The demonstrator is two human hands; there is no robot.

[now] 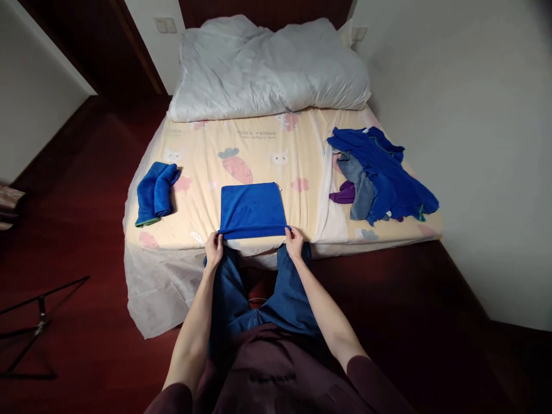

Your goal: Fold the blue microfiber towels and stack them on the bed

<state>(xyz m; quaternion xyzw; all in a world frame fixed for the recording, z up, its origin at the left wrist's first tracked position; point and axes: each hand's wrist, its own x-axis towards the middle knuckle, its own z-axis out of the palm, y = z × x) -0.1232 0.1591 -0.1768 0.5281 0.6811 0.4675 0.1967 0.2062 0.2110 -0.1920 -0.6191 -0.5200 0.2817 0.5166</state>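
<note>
On the left of the bed (196,210), a folded blue bundle (150,192) lies apart from me. Next comes my left grip (214,247), pinched on the near left corner of the cloth (251,208). That cloth lies flat by the near edge, stretching away ahead of me, its long axis crosswise from one grip to the other, so neither is nearer. My right grip (294,242) pinches the near right corner. Farther right, well apart, sits a loose, mostly blue pile (390,175).

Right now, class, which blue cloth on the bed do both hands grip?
The middle blue cloth, spread nearly flat, its near edge held by the left hand and right hand; the compact blue bundle and crumpled blue pile lie untouched.
</note>
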